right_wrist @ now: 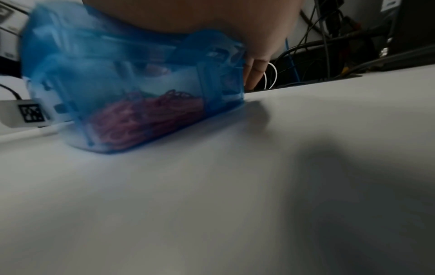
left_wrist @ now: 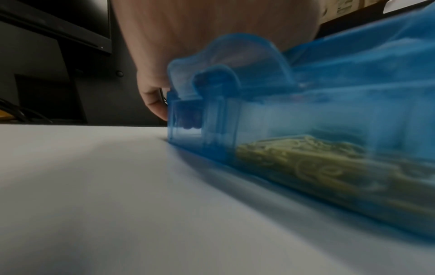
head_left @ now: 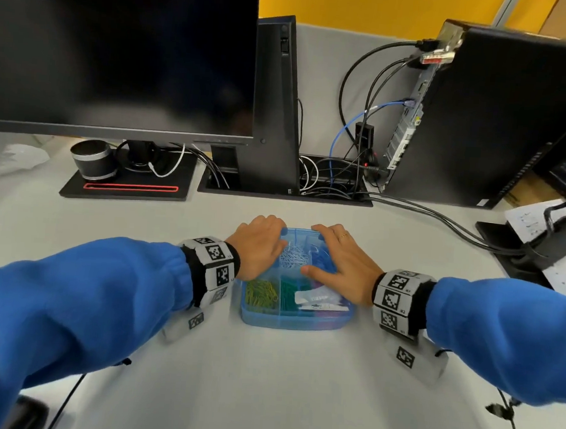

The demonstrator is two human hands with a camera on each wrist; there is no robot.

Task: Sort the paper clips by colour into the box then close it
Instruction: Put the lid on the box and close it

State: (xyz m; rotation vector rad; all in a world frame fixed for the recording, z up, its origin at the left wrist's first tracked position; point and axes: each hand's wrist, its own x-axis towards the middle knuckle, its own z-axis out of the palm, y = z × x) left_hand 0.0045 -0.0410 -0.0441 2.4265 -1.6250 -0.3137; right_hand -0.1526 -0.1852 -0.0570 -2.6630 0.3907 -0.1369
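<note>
A translucent blue box (head_left: 295,319) sits on the white desk with its lid down. Through the lid I see yellow clips (head_left: 262,292), green clips (head_left: 288,296), white clips (head_left: 292,256) and blue clips (head_left: 320,258); pink clips (right_wrist: 150,115) show in the right wrist view. A white label (head_left: 316,299) lies on the lid. My left hand (head_left: 267,236) rests on the far left of the lid, its fingers (left_wrist: 153,100) curled down over the far edge. My right hand (head_left: 329,250) rests on the far right, thumb on top, fingers (right_wrist: 255,72) hooked behind the box (right_wrist: 94,65).
A dark monitor (head_left: 119,48) stands at the back left over a base (head_left: 127,185) with a small round speaker (head_left: 92,159). A computer tower (head_left: 496,121) with cables (head_left: 440,220) is at the back right. Papers (head_left: 533,219) lie far right.
</note>
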